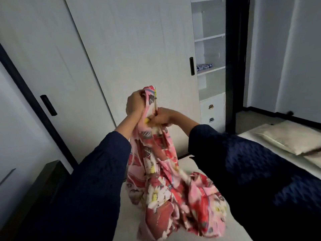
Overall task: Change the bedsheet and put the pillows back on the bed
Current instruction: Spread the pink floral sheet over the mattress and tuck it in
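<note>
A pink and red floral bedsheet (163, 171) hangs bunched in front of me, its lower part piled on the pale floor. My left hand (135, 103) grips the sheet's top edge at chest height. Just below and to the right, my right hand (163, 116) grips the same bunched cloth. Both arms are in dark blue sleeves. At the right edge lies the bed's bare mattress (257, 132) with a cream pillow (291, 136) on it, and the corner of a second pillow (314, 160) beside it.
A white sliding wardrobe (130, 54) fills the wall ahead, its right section open onto shelves (210, 70) holding a blue patterned item (204, 66). Drawers (212, 112) sit below. A dark low furniture edge (50, 173) stands at the lower left.
</note>
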